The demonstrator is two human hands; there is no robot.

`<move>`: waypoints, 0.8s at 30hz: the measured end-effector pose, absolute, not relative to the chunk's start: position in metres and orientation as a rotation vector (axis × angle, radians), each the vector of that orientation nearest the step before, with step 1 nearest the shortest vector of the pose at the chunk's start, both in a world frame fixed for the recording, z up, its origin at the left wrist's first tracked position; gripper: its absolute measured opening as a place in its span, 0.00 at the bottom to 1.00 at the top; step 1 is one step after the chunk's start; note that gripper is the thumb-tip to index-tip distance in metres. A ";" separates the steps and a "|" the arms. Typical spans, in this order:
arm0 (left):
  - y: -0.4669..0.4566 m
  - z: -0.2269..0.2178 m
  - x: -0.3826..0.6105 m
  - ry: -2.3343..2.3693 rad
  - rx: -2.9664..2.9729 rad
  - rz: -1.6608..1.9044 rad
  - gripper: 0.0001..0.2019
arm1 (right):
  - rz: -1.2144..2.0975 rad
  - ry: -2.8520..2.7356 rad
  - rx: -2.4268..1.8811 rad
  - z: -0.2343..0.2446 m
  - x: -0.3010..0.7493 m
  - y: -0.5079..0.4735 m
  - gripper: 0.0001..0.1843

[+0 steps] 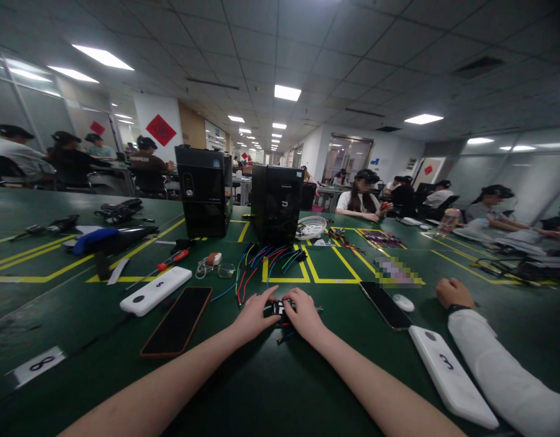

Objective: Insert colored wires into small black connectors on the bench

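Note:
Both my hands meet at the middle of the green table. My left hand (255, 312) and my right hand (304, 314) pinch a small black connector (276, 309) between their fingertips. Coloured wires (256, 267) in red, blue, green and black run from it across the table toward a black computer case (276, 203). A second black case (204, 190) stands to the left of that one.
A dark phone (177, 320) and a white box marked 8 (155, 291) lie left of my hands, a red-handled screwdriver (173, 259) beyond. To the right are another phone (385, 304), a white box (450, 376) and a co-worker's white sleeve (498, 370). Other people sit at the far tables.

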State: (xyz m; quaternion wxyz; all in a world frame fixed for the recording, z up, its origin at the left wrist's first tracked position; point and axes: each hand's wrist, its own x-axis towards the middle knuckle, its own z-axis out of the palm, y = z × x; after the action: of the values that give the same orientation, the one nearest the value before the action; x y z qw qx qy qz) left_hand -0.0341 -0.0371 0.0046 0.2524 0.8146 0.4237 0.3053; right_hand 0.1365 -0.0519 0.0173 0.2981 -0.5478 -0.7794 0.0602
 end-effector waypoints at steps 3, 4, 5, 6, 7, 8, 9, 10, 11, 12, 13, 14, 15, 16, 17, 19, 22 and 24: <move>-0.039 0.008 -0.033 1.154 2.224 0.819 0.34 | 0.135 -2.009 -1.478 0.014 0.131 -0.052 0.04; -0.040 0.009 -0.032 1.156 2.222 0.816 0.34 | 0.125 -1.995 -1.480 0.013 0.129 -0.052 0.03; -0.040 0.009 -0.031 1.157 2.217 0.812 0.35 | 0.117 -1.980 -1.479 0.012 0.128 -0.052 0.02; -0.040 0.010 -0.031 1.158 2.210 0.810 0.35 | 0.114 -1.960 -1.474 0.013 0.127 -0.052 0.02; -0.040 0.010 -0.030 1.160 2.201 0.809 0.36 | 0.114 -1.931 -1.462 0.014 0.127 -0.052 0.02; -0.040 0.010 -0.030 1.166 2.191 0.811 0.37 | 0.112 -1.891 -1.442 0.016 0.127 -0.053 0.03; -0.040 0.009 -0.030 1.176 2.181 0.814 0.38 | 0.110 -1.846 -1.411 0.020 0.129 -0.053 0.04; -0.039 0.009 -0.029 1.184 2.172 0.818 0.39 | 0.111 -1.808 -1.373 0.024 0.131 -0.054 0.04; -0.039 0.008 -0.030 1.189 2.167 0.823 0.39 | 0.120 -1.791 -1.331 0.029 0.133 -0.055 0.05; -0.039 0.007 -0.030 1.192 2.163 0.828 0.40 | 0.142 -1.809 -1.286 0.034 0.136 -0.056 0.05; -0.039 0.007 -0.030 1.192 2.162 0.835 0.39 | 0.179 -1.872 -1.241 0.038 0.139 -0.058 0.05; -0.038 0.005 -0.030 1.193 2.162 0.846 0.39 | 0.231 -1.976 -1.199 0.042 0.142 -0.060 0.05; -0.038 0.004 -0.031 1.195 2.164 0.858 0.39 | 0.288 -2.098 -1.159 0.045 0.145 -0.063 0.05; -0.037 0.003 -0.031 1.203 2.164 0.878 0.38 | 0.339 -2.214 -1.126 0.047 0.147 -0.066 0.05; -0.037 0.002 -0.031 1.206 2.166 0.893 0.37 | 0.374 -2.305 -1.104 0.048 0.148 -0.069 0.06; -0.035 -0.001 -0.032 1.211 2.162 0.918 0.36 | 0.388 -2.409 -1.100 0.048 0.149 -0.075 0.07; -0.033 -0.004 -0.032 1.216 2.137 0.941 0.36 | 0.346 -2.483 -1.175 0.051 0.150 -0.081 0.11; -0.032 -0.005 -0.032 1.221 2.122 0.942 0.36 | 0.324 -2.556 -1.276 0.054 0.153 -0.082 0.13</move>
State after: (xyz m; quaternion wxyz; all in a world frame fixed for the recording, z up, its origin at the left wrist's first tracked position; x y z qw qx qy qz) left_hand -0.0323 -0.0322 -0.0051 0.2563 0.7819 0.4498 0.3473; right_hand 0.1531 -0.0820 0.0535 0.1326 -0.4399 -0.8811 0.1116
